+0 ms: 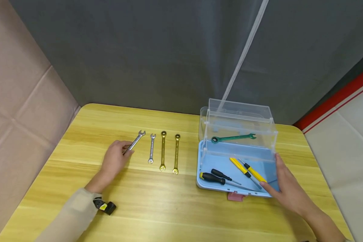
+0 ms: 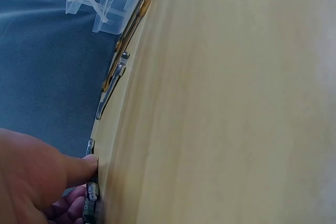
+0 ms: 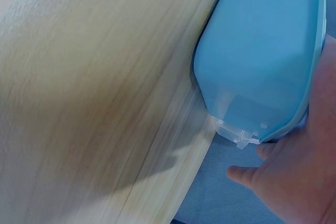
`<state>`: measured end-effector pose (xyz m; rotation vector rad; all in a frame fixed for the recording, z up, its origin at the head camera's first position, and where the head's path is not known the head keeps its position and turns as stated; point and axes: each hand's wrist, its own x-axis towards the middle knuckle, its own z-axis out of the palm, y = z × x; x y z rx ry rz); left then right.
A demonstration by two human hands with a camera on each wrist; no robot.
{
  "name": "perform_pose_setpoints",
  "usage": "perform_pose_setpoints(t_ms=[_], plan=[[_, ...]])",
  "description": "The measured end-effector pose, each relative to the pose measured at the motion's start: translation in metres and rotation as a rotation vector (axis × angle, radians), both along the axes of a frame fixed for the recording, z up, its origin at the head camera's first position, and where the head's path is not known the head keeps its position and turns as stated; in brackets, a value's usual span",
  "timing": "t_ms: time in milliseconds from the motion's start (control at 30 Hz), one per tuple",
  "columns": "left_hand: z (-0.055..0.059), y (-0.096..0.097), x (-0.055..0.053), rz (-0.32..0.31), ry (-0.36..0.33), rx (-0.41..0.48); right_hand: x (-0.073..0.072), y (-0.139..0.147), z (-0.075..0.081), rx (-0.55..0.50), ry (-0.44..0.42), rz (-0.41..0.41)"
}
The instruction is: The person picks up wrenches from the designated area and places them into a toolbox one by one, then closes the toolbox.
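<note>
Between thumb and fingers, my left hand pinches a silver open-end wrench, its jaw end pointing up and away. Just right of it lies a smaller silver wrench. Two gold ratchet wrenches follow in the same row. My right hand holds the right end of a light blue toolbox, thumb over the rim and fingers along the side. In the right wrist view, the toolbox's blue end wall shows beside the palm.
The toolbox's clear lid stands open at the back. A green ratchet wrench overlaps it. Black-handled screwdrivers and yellow-handled ones lie inside. A pink latch sticks out in front. A grey curtain hangs behind the table.
</note>
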<state>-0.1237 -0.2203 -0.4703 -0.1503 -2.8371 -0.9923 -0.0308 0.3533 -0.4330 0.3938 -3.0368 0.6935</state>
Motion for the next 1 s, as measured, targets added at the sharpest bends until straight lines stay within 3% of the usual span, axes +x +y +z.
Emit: perform_pose_setpoints(t_ms=[300,700,800,1000], plan=[[0.0,0.003,-0.003,0.021,-0.047,-0.013,0.001,0.0,-0.001,0.002,-0.014,-0.011],[0.01,0.007,-0.004,-0.014,-0.13,-0.113,0.001,0.0,0.0,0.003,-0.02,-0.011],[0.009,0.008,-0.004,-0.015,-0.091,-0.148,0.0,0.0,0.0,0.004,-0.013,-0.009],[0.005,0.011,-0.001,-0.055,0.053,-0.257,0.0,0.0,0.001,-0.001,-0.001,-0.003]])
